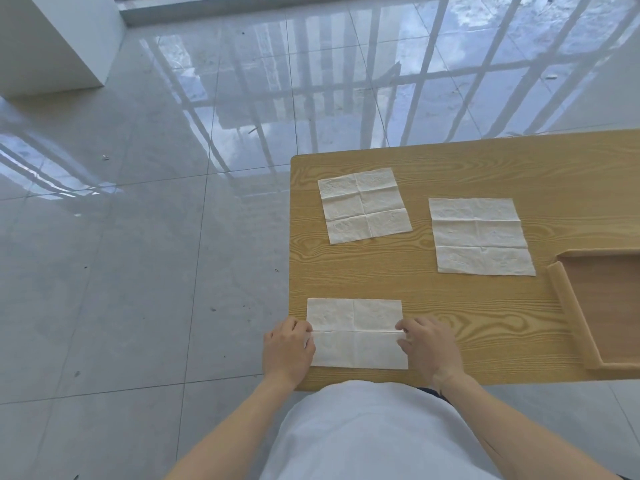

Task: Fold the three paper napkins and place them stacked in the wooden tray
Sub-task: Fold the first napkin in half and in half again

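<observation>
Three white paper napkins lie on the wooden table (467, 327). The near napkin (356, 336) at the front left edge has its near part folded up to a crease line across its middle. My left hand (288, 348) pinches its left edge at that line, and my right hand (425, 344) pinches its right edge. Two more napkins lie flat and unfolded farther back: one at the back left (365, 206), one to its right (479, 237). The wooden tray (568, 306) sits at the right, partly cut off by the frame, with nothing visible in it.
The table's left edge and front edge run close to the near napkin. Beyond them is glossy grey tiled floor (138, 237). A white block (52, 39) stands on the floor at the far left. My white shirt fills the bottom of the view.
</observation>
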Demonstrator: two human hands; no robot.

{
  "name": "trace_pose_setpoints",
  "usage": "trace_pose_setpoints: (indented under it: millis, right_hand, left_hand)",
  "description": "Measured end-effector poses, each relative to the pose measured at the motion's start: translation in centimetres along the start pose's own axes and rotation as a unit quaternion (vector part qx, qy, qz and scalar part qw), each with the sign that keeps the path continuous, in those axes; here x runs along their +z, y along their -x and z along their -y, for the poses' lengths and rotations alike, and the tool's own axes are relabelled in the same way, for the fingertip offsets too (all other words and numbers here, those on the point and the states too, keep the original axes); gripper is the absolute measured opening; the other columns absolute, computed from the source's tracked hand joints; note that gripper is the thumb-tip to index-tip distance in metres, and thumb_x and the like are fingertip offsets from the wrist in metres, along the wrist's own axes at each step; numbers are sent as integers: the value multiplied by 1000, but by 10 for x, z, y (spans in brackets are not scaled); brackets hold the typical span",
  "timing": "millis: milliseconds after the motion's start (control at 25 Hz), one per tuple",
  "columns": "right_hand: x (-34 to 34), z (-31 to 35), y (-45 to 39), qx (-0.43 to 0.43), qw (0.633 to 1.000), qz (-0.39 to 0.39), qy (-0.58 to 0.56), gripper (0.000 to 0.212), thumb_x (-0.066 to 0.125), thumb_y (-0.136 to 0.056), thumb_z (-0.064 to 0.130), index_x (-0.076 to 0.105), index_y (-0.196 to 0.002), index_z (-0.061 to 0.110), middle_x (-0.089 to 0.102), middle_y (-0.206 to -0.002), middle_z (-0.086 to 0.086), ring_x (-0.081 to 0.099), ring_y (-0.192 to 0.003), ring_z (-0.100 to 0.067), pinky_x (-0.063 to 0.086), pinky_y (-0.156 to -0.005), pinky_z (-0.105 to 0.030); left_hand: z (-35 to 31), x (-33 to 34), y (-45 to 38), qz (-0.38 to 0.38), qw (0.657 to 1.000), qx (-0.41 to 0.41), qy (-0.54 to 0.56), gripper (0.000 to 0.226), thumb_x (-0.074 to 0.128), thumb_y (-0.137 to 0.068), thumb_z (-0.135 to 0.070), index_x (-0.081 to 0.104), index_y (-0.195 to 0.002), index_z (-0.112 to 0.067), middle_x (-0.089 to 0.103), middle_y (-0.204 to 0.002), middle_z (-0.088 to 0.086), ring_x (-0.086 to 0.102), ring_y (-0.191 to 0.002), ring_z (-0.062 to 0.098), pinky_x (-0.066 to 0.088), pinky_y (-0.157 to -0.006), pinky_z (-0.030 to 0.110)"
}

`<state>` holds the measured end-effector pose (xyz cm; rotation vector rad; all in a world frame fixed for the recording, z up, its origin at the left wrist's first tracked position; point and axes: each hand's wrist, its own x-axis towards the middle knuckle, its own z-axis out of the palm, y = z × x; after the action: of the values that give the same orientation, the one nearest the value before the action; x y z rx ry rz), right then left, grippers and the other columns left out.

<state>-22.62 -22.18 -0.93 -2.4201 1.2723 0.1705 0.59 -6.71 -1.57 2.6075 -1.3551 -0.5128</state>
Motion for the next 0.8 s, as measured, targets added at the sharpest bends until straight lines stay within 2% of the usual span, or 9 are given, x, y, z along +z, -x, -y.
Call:
trace_pose_setpoints:
  millis: [120,240,360,520,800]
  right_hand:
    - [0,1,-1,-7,999,-21,22,38,65,-89,33,60,-126,31,61,-123,9,48,-121,-19,38,-94,-34]
    - [-1,4,-4,-56,997,18,56,44,61,-91,38,54,-134,33,55,-133,10,44,-127,-19,34,-98,-36]
    - [0,8,-6,-72,992,52,91,43,54,-94,39,51,-136,35,53,-137,12,42,-130,-17,31,-102,-35]
    - [0,13,-5,-52,992,56,101,36,52,-94,36,54,-130,36,58,-127,13,45,-123,-16,31,-98,-32]
    - [-6,12,-14,-27,998,48,35,15,54,-95,37,65,-106,35,62,-106,15,47,-112,-15,32,-88,-30]
  left_hand:
    - [1,-1,-4,1,999,14,-40,27,54,-93,-32,62,-119,-29,57,-118,-7,50,-111,17,36,-88,31]
    - [0,-2,-12,42,995,84,-46,31,55,-95,-37,59,-125,-31,53,-127,-9,46,-120,15,33,-93,31]
    - [-4,-1,-17,60,990,112,-62,29,55,-96,-35,58,-124,-30,52,-128,-9,45,-120,15,33,-95,32]
    - [-10,-1,-19,37,990,118,-66,20,50,-98,-32,61,-115,-27,56,-119,-7,48,-114,16,34,-92,31]
    - [-8,-3,-25,33,990,127,-45,14,51,-98,-28,64,-103,-27,59,-113,-8,50,-109,15,36,-90,29]
